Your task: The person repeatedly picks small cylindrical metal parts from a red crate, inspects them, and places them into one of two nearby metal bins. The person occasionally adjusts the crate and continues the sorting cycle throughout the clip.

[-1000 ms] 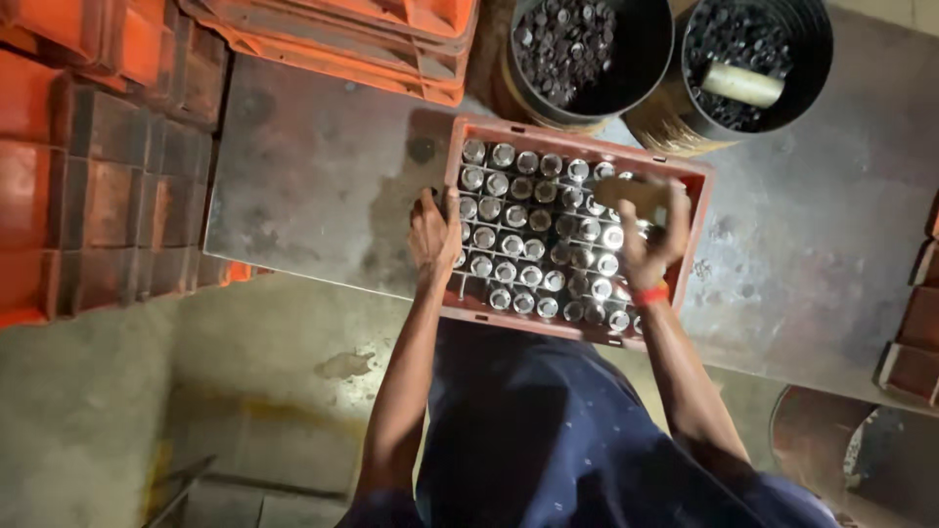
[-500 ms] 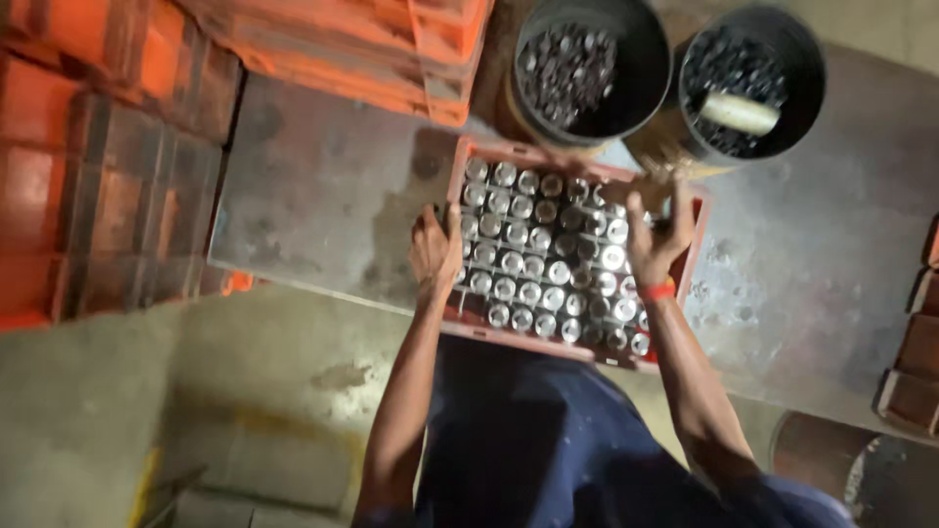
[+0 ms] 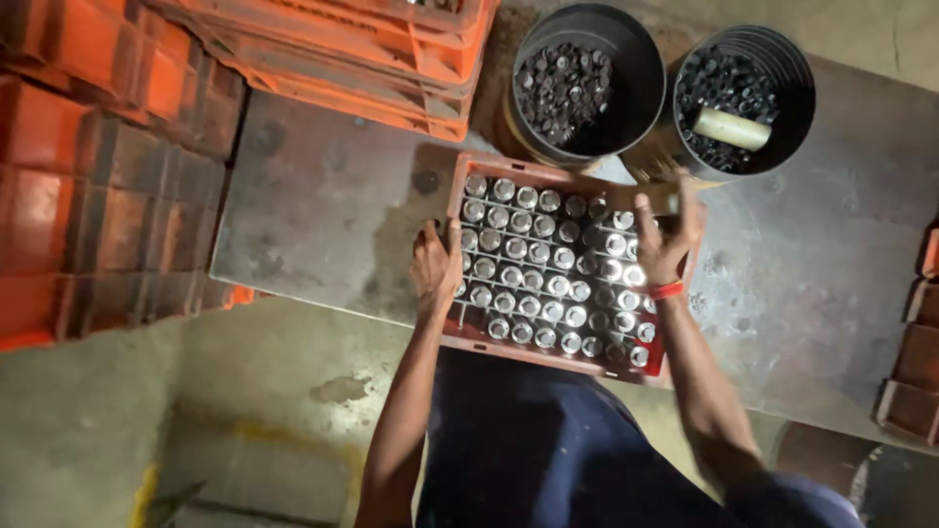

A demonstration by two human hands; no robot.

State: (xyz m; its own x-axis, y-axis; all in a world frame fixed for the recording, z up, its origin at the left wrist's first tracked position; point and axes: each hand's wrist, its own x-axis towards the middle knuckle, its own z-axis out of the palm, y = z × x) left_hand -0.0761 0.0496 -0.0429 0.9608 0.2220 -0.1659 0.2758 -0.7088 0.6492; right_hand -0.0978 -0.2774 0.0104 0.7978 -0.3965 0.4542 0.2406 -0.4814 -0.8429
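Two hands working: my left hand [image 3: 436, 266] is gripping the red bottle crate's [image 3: 489, 337] left wall; right hand [image 3: 667, 235] is clamping a small bottle [image 3: 653, 199].

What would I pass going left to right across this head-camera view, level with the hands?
Stacked orange crates → bare grey metal table → left hand on the crate's edge → red crate of capped bottles → right hand, its grip shut on a bottle.

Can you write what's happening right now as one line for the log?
left hand: on crate's left edge | right hand: holds small tool over bottles | red crate: on metal table
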